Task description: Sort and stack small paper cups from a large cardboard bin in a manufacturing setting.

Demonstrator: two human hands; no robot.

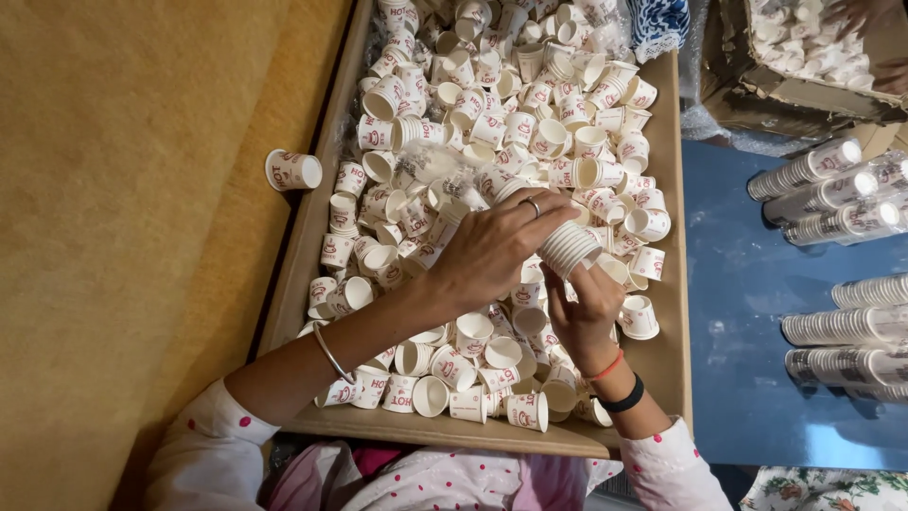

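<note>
We see both hands meeting over a wide cardboard tray (673, 312) heaped with small white paper cups printed in red. The left hand (492, 248) reaches in from the lower left, a thin bangle on its wrist and a ring on one finger; its fingers are curled down over the near end of a short nested stack of cups (567, 248), closed around it from above. The right hand (582, 308) comes up from below, just under the stack, with its fingers bent upward and touching the stack's underside — it shares the hold, though how tightly we cannot tell. A red band and a black band sit on the right wrist. The stack lies tilted between the two hands, its ribbed rims pointing up and to the right of them. Loose cups (473, 331) lie all around both hands, some upright, some on their sides, some mouth down, filling the tray beyond the fingers and below the wrists. Well to the left of the left forearm, outside the tray, a single cup (293, 170) lies on its side on the yellowish floor (123, 237). Far to the right of the right hand, long wrapped sleeves of stacked cups (832, 326) rest on a blue surface (747, 293), and another cardboard box (785, 95) holding cups stands beyond them.
</note>
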